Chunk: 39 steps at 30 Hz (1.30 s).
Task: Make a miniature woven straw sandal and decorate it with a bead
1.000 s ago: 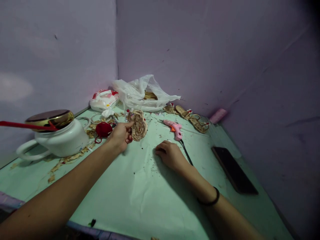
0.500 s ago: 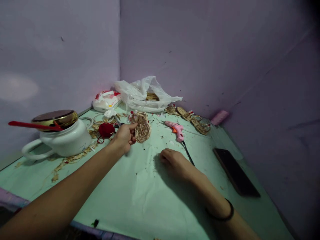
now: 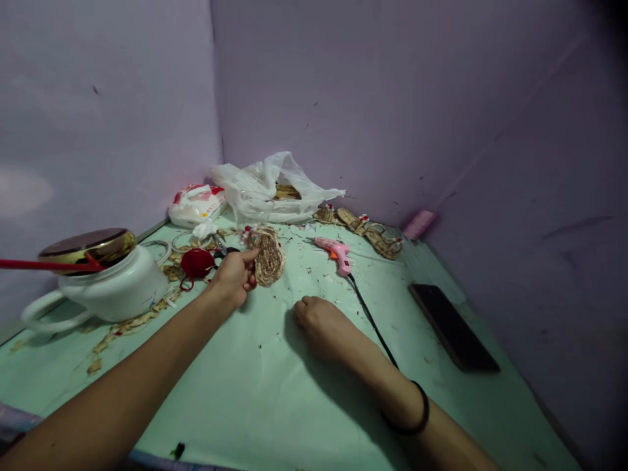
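My left hand (image 3: 233,280) pinches the near left edge of a small woven straw sandal (image 3: 269,263) between thumb and fingers. Its sole is a flat, coiled oval, and red and white beads show at its far end. To the right, my right hand (image 3: 321,324) hovers low over the table with its fingers curled in; whatever they may hold is hidden. Beyond it a pink glue gun (image 3: 342,254) lies on its side, its cord running back towards my right wrist. A ball of red yarn (image 3: 197,263) rests just left of my left hand, near dark-handled scissors (image 3: 224,248).
A white pot (image 3: 122,288) with a tilted lid and red stick stands left. Straw scraps (image 3: 132,325) lie around it. A plastic bag (image 3: 255,193) and a wipes pack (image 3: 193,208) sit at the back. More straw sandals (image 3: 383,242) and a phone (image 3: 454,327) are on the right.
The view has shifted slightly, so most things sit further left. My right hand has moved a little left, closer to the sandal. My left hand keeps its hold on the sandal.
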Each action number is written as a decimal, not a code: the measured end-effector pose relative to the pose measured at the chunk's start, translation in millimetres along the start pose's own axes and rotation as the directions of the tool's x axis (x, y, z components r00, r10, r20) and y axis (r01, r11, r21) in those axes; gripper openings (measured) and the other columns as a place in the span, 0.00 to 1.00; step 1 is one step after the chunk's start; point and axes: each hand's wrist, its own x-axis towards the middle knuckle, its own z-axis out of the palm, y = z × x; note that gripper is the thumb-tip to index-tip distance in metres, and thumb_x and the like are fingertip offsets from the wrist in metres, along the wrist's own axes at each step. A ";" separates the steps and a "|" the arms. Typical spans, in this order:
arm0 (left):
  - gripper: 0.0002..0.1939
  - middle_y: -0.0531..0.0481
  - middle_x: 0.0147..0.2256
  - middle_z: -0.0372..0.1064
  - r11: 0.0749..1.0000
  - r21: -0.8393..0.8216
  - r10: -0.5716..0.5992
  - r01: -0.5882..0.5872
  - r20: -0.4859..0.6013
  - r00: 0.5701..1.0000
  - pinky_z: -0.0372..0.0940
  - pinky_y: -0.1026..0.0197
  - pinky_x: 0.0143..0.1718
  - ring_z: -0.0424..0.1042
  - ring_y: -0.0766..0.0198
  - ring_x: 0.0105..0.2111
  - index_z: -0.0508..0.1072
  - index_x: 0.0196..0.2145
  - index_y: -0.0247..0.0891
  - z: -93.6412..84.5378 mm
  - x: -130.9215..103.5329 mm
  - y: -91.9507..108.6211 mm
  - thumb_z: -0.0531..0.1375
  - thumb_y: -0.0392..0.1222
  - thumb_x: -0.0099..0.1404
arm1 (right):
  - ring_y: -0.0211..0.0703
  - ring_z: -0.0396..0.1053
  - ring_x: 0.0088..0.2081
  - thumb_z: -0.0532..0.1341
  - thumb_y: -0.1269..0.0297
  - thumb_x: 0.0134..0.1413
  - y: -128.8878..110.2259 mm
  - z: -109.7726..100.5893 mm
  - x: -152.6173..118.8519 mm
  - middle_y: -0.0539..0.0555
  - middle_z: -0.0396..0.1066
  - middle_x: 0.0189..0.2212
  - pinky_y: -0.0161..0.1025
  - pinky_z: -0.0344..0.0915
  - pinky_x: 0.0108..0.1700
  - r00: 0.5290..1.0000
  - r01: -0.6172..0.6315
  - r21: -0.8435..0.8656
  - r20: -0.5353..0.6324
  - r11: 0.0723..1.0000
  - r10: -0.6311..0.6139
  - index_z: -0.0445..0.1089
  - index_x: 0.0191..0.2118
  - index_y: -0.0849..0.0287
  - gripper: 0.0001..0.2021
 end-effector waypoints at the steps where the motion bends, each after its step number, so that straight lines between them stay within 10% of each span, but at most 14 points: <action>1: 0.06 0.54 0.13 0.59 1.000 -0.005 0.005 -0.005 -0.002 1.000 0.38 0.72 0.06 0.51 0.75 0.07 0.65 0.22 0.33 -0.5 0.4 0.6 0.55 0.35 0.55 | 0.39 0.62 0.28 0.53 0.79 0.44 -0.5 -3.4 -4.2 0.57 0.68 0.27 0.34 0.54 0.32 1.000 0.024 0.019 0.019 1.000 -0.024 0.67 0.30 0.65 0.08; 7: 0.07 0.56 0.12 0.57 0.998 0.007 0.057 -0.056 -0.026 0.998 0.40 0.73 0.06 0.52 0.75 0.07 0.63 0.20 0.35 -0.7 2.9 11.8 0.55 0.34 0.54 | 0.39 0.67 0.36 0.55 0.79 0.43 -34.6 -20.6 -25.0 0.56 0.70 0.37 0.32 0.61 0.38 0.970 0.209 0.445 0.016 0.871 -0.241 0.67 0.40 0.63 0.16; 10: 0.05 0.55 0.11 0.58 0.996 0.057 0.072 -0.070 -0.026 0.997 0.39 0.73 0.05 0.52 0.74 0.06 0.65 0.21 0.34 4.2 3.6 23.7 0.55 0.33 0.54 | 0.44 0.59 0.54 0.59 0.78 0.41 -60.2 -23.4 -30.8 0.61 0.52 0.60 0.33 0.58 0.50 0.880 0.417 0.602 -0.082 0.681 -0.467 0.53 0.58 0.62 0.34; 12: 0.05 0.54 0.11 0.60 0.993 0.093 0.076 -0.074 -0.012 0.997 0.39 0.73 0.05 0.52 0.74 0.06 0.66 0.22 0.33 10.1 3.6 31.1 0.55 0.33 0.54 | 0.41 0.62 0.52 0.57 0.76 0.46 -68.4 -22.5 -33.2 0.57 0.60 0.56 0.30 0.59 0.49 0.849 0.463 0.641 -0.123 0.613 -0.514 0.56 0.58 0.60 0.30; 15: 0.05 0.53 0.12 0.61 0.989 0.126 0.082 -0.083 0.015 0.997 0.40 0.73 0.04 0.53 0.74 0.06 0.67 0.22 0.32 21.9 2.8 34.8 0.55 0.33 0.54 | 0.38 0.71 0.39 0.53 0.70 0.53 -65.7 -15.5 -36.5 0.51 0.75 0.36 0.30 0.63 0.41 0.891 0.413 0.651 -0.146 0.636 -0.430 0.69 0.45 0.58 0.14; 21: 0.08 0.56 0.12 0.58 0.986 0.153 0.059 -0.065 0.046 0.997 0.41 0.72 0.06 0.52 0.74 0.07 0.64 0.21 0.35 45.5 2.5 6.0 0.52 0.35 0.56 | 0.40 0.67 0.24 0.60 0.58 0.43 -42.5 20.9 -50.0 0.47 0.70 0.23 0.34 0.60 0.25 0.994 0.092 0.748 -0.035 0.657 -0.099 0.70 0.29 0.49 0.05; 25: 0.07 0.56 0.12 0.57 0.966 0.251 0.052 -0.066 0.062 0.997 0.40 0.72 0.07 0.51 0.74 0.07 0.65 0.21 0.35 51.8 11.9 -19.4 0.54 0.37 0.55 | 0.35 0.58 0.15 0.61 0.52 0.41 -30.6 37.1 -55.2 0.44 0.61 0.14 0.32 0.52 0.17 0.991 -0.104 0.940 0.073 0.325 0.108 0.64 0.22 0.50 0.09; 32: 0.06 0.56 0.12 0.60 0.822 0.555 0.136 -0.124 0.019 0.991 0.44 0.69 0.10 0.52 0.73 0.09 0.71 0.22 0.33 43.9 28.8 -17.9 0.65 0.33 0.43 | 0.27 0.45 0.12 0.62 0.49 0.41 -7.5 3.6 -33.0 0.40 0.48 0.11 0.29 0.59 0.15 0.977 -0.059 0.750 0.179 -0.659 0.116 0.55 0.18 0.58 0.20; 34: 0.15 0.55 0.21 0.67 0.740 0.631 0.274 -0.232 0.032 0.961 0.51 0.70 0.15 0.57 0.73 0.15 0.73 0.29 0.36 45.7 15.1 -8.9 0.68 0.33 0.39 | 0.27 0.47 0.13 0.63 0.55 0.43 -0.8 -0.6 -28.7 0.41 0.51 0.12 0.28 0.60 0.15 0.960 -0.039 0.670 0.232 -0.741 0.159 0.58 0.20 0.59 0.16; 36: 0.18 0.52 0.31 0.69 0.372 0.801 0.552 -0.469 0.215 0.805 0.57 0.68 0.22 0.60 0.70 0.20 0.73 0.36 0.39 50.5 -8.8 -2.6 0.67 0.38 0.44 | 0.28 0.51 0.14 0.63 0.57 0.44 2.0 0.2 -27.4 0.42 0.54 0.13 0.29 0.61 0.17 0.944 -0.014 0.638 0.262 -0.770 0.200 0.59 0.21 0.60 0.14; 39: 0.12 0.50 0.33 0.70 0.139 0.742 0.304 -0.656 0.598 0.742 0.61 0.64 0.30 0.66 0.66 0.26 0.72 0.39 0.38 58.0 -47.9 -5.8 0.58 0.41 0.57 | 0.29 0.57 0.16 0.63 0.58 0.43 -0.3 4.7 -27.7 0.44 0.58 0.14 0.31 0.64 0.21 0.935 0.038 0.649 0.244 -0.760 0.255 0.62 0.21 0.62 0.14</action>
